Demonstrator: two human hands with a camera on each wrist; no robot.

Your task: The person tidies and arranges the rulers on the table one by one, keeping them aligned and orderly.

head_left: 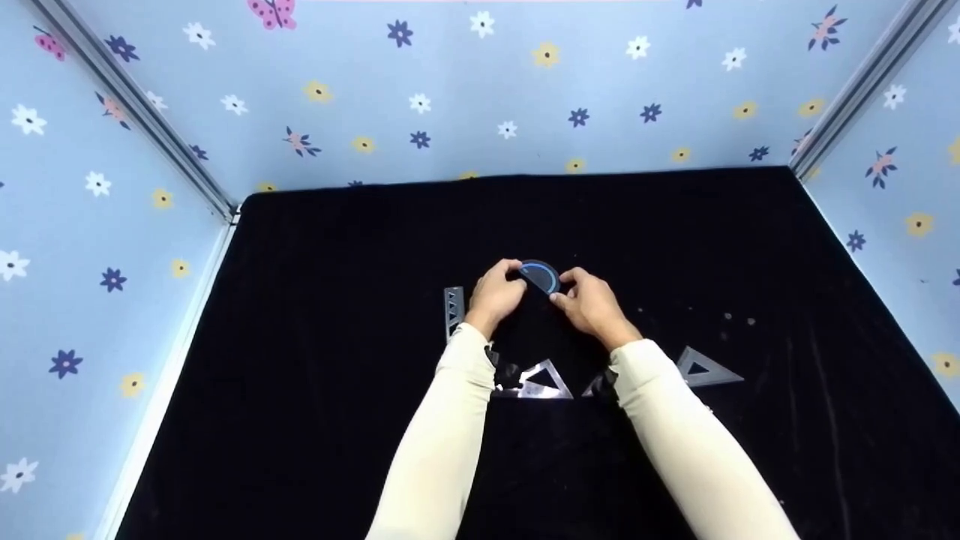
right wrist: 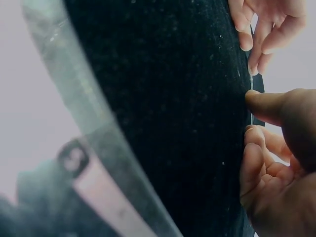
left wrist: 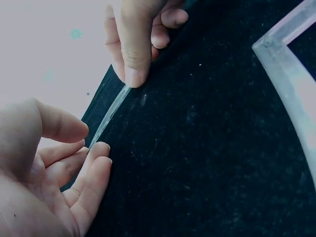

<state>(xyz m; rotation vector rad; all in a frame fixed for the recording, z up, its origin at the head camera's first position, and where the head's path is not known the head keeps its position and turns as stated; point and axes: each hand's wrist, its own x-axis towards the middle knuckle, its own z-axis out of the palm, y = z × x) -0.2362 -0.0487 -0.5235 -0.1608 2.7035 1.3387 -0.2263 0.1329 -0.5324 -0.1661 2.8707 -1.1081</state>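
A half-round protractor (head_left: 540, 279) with a blue arc is held between both hands above the black cloth. My left hand (head_left: 497, 294) pinches its left end between thumb and fingers. At the right end, my right hand (head_left: 591, 301) grips the protractor with thumb and fingertips. In the left wrist view the protractor (left wrist: 109, 114) shows nearly edge-on as a thin clear strip between the two hands. The right wrist view shows only a sliver of it, mostly hidden by the fingers.
A clear ruler (head_left: 452, 306) with triangular cutouts lies left of the left hand. One triangular set square (head_left: 551, 388) lies between the forearms, another (head_left: 712, 373) right of the right forearm. Black cloth (head_left: 315, 315) covers the table, with flower-patterned walls (head_left: 450, 82) around it.
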